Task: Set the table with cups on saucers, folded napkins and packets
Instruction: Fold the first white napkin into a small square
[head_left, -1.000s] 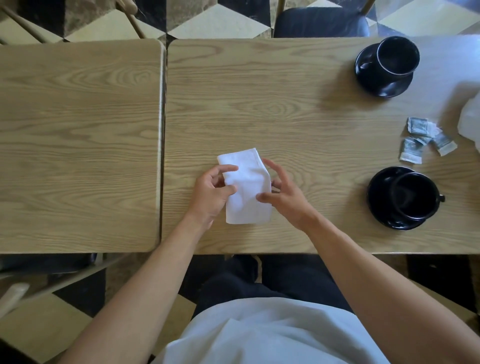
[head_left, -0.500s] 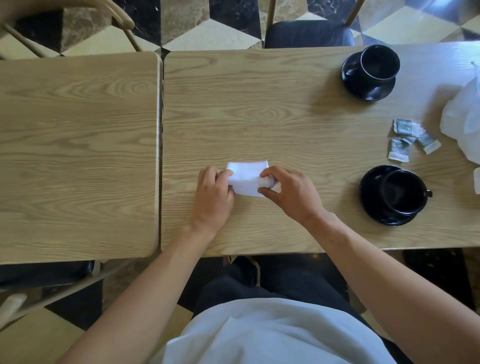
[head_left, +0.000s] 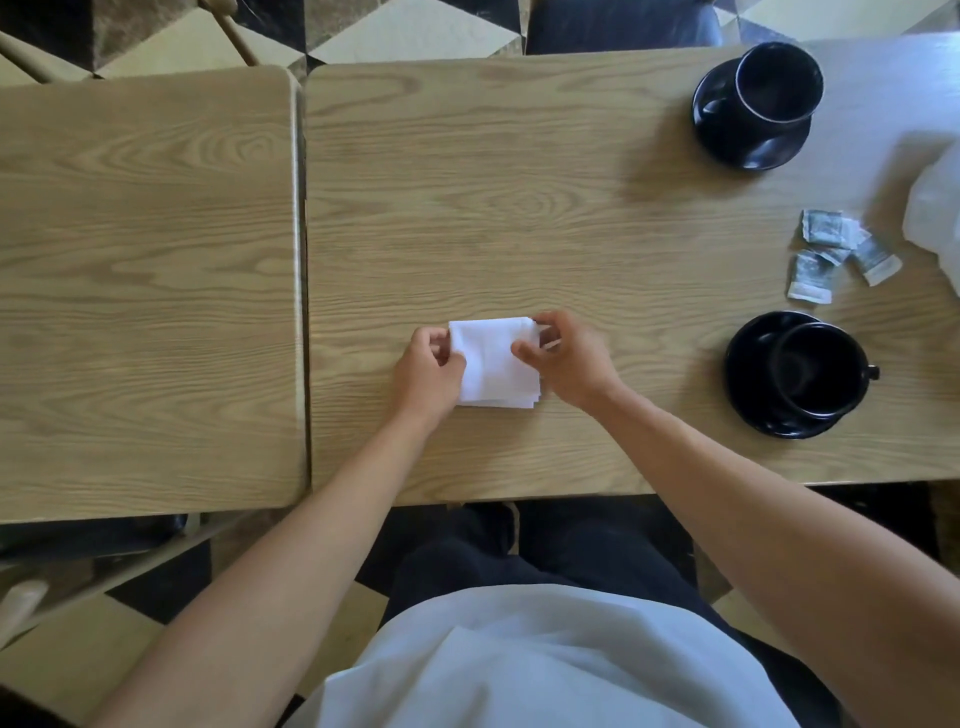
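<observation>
Nearby, two black cups (head_left: 779, 83) on saucers (head_left: 748, 140), packets (head_left: 836, 249) between them

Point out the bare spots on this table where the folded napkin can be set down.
Bare wood runs from the table seam to the far cup, beyond the napkin. The left table is bare too. It is crowded on the right: packets lie between both cups, near cup.

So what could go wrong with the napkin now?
The folded white napkin shows loose layered edges at its near side, so it may spring open if the left hand and right hand let go carelessly. Also, a wide reach right might bump the black cup on its saucer.
</observation>
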